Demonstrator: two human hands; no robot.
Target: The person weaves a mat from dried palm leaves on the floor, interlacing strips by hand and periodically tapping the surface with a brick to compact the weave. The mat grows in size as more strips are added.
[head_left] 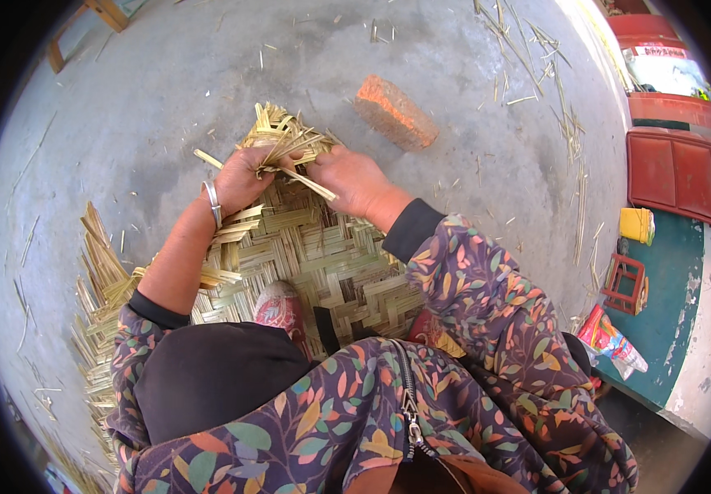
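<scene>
A woven straw-coloured mat (289,255) of flat plant strips lies on the floor under my feet. Its far end narrows and curls up where both hands work. My left hand (246,177), with a silver bangle at the wrist, is closed around several strips (310,183) at that edge; their loose ends stick out between the hands. My right hand (350,179) is closed at the right side of the same edge, its fingertips partly hidden against the weave. Loose strip ends (104,255) fan out along the mat's left side.
An orange brick (395,113) lies on the concrete floor just beyond my right hand. Loose straw pieces (569,123) are scattered at the right. A red padded seat (685,174), a yellow container (637,224), a red crate (624,284) and a colourful packet (610,339) line the right side.
</scene>
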